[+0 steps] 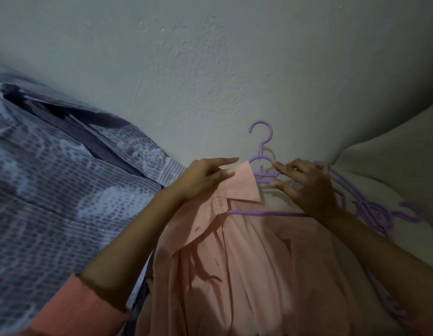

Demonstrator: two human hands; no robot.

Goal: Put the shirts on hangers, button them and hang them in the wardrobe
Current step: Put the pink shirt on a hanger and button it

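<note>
Overall light: dim, flat, with a cool grey-green cast.
Brightest zone: the plaster wall [210, 69] at centre; it falls off to darkness in the top corners.
Source: not visible; shadow direction suggests light from the camera side, somewhat left.
Shadows: soft shadow of the purple hanger [262, 161] doubles its hook on the wall; dark folds across the pink shirt [235, 263]; soft shadow under the left hand [205, 178].
Glare: none noted.
Blur: patterned bedsheet [53, 190] smeared at left; spare hangers [380, 214] at right soft; the sleeve [77, 309] blurred.
Sharpness: best around the collar and right hand [307, 185], still grainy.
Distortion: wide-angle bowing; bed edges curve at both sides.
</note>
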